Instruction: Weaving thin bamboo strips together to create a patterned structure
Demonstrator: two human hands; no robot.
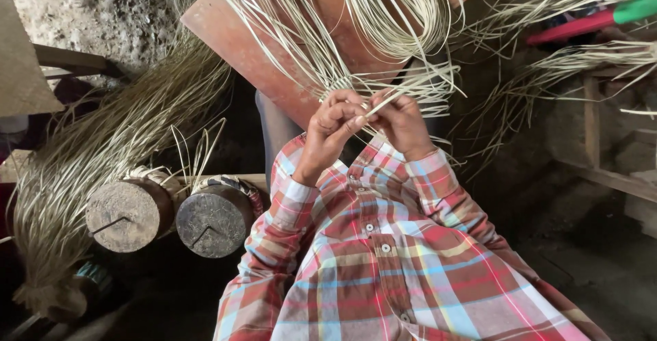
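Head view: left hand (330,130), right hand (404,123) fingers pinched on pale straw strands (383,101), apparently between fingertips.

Workshop corner: bundled fibre, two round blocks, rough timber

A long sheaf of dry pale fibre (102,156) sweeps down the left side, tied at its lower end into a bound knot (41,293). Just right of it stand two round wooden blocks side by side, the lighter block (130,216) touching or nearly touching the darker block (214,221), each with a small metal hook in its face. A rough stone wall (102,12) rises behind. At right, a wooden frame (595,149) stands under a red and green tool (595,19).
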